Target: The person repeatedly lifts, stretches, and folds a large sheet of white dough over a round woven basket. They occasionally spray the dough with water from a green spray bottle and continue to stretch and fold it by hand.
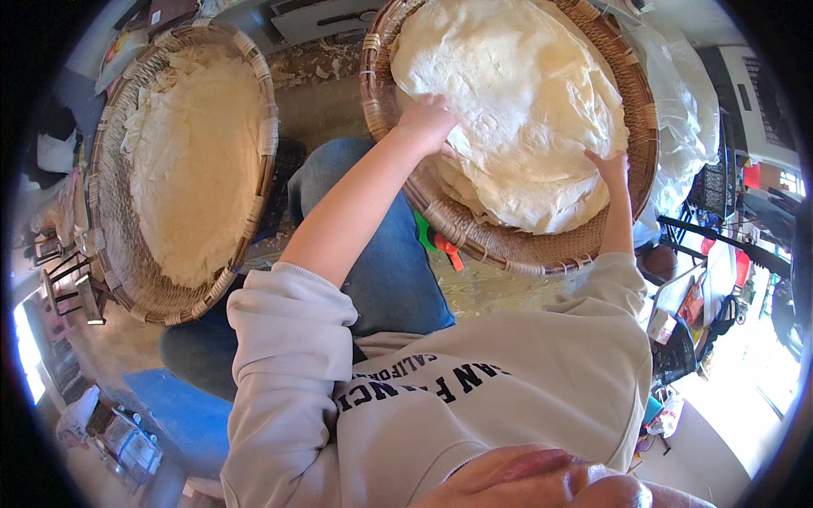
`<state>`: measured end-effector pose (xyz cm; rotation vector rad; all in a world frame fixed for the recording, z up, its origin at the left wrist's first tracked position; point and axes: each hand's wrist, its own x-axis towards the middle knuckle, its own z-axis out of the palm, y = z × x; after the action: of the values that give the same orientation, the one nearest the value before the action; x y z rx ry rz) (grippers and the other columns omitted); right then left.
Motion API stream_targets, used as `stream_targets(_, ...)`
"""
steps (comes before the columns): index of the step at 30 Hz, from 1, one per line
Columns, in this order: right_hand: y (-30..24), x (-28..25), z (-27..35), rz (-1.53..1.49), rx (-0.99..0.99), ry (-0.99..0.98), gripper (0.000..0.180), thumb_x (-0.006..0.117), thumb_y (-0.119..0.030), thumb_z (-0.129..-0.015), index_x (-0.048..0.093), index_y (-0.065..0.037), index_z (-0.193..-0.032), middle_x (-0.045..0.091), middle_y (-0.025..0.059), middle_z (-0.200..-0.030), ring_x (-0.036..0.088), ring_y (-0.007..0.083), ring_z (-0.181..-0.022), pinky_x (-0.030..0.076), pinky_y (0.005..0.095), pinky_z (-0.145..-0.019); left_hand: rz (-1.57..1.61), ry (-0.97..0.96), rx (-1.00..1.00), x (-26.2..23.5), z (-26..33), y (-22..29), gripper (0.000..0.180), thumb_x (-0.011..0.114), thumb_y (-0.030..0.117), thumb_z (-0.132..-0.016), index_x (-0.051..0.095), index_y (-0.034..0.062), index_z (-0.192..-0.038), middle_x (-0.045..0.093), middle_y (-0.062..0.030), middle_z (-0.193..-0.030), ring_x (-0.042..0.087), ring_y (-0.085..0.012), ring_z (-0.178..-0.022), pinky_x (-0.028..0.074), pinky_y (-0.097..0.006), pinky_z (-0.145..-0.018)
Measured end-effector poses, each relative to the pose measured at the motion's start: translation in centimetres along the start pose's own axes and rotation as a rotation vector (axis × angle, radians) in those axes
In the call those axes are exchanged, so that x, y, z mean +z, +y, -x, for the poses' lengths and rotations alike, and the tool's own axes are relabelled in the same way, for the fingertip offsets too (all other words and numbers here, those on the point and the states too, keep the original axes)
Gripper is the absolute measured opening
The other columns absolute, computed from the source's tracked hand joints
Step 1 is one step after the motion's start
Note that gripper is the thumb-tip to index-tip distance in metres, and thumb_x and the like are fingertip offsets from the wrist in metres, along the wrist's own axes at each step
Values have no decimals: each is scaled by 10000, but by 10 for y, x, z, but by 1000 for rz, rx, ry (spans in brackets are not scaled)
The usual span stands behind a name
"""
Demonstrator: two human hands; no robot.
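Note:
A stack of thin, pale, round dough sheets (525, 93) lies in a wide woven basket (381, 42) before me. The top sheet is wrinkled and dusted with white powder. At the left edge of the stack, my left hand (430, 124) is closed on the sheet's rim, its fingertips partly hidden. Over on the right edge, my right hand (613, 168) has its thumb on top of the sheet, and the other fingers are mostly out of sight at the rim. Both hands appear to hold the same top sheet.
To the left stands a second woven basket (100, 178) with more pale sheets (199, 161). Clear plastic sheeting (677, 110) hangs by the right basket. An orange-and-green object (449, 250) shows below that basket, beside my knee (398, 271).

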<state>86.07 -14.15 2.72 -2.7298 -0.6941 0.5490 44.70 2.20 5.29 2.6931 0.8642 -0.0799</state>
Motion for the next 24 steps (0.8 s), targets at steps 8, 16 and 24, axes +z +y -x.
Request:
stream_targets(8,-135,48,-26,486,-684,377,588,481,-358,-948,343,-139,-1476,319,52,-1549,238,247,-1453,164,481,-1179,-45,275,-97,8,-70,-20,661,559,517,-910,428,121,-1423,368,-113,-1492,301,-308,-1401,304,-485,-1110)
stream_targets(16,-153,107,-88,489,-515,329,747,285,-626,-957,163,-195,-1554,132,-48,-1621,83,178,-1497,29,464,-1204,-7,-34,-215,31,-79,-28,1021,508,735,-824,64,190,-1563,10,-53,-1631,-19,-302,-1497,59,-654,-1143)
stream_targets(24,-180,109,-102,370,-431,201,728,249,-643,-962,187,-220,-1551,130,-33,-1623,75,227,-1500,56,552,-1177,-36,-172,-258,15,-83,-15,1216,634,762,-681,63,146,-1560,-17,-76,-1630,-44,-385,-1482,68,-722,-1101)
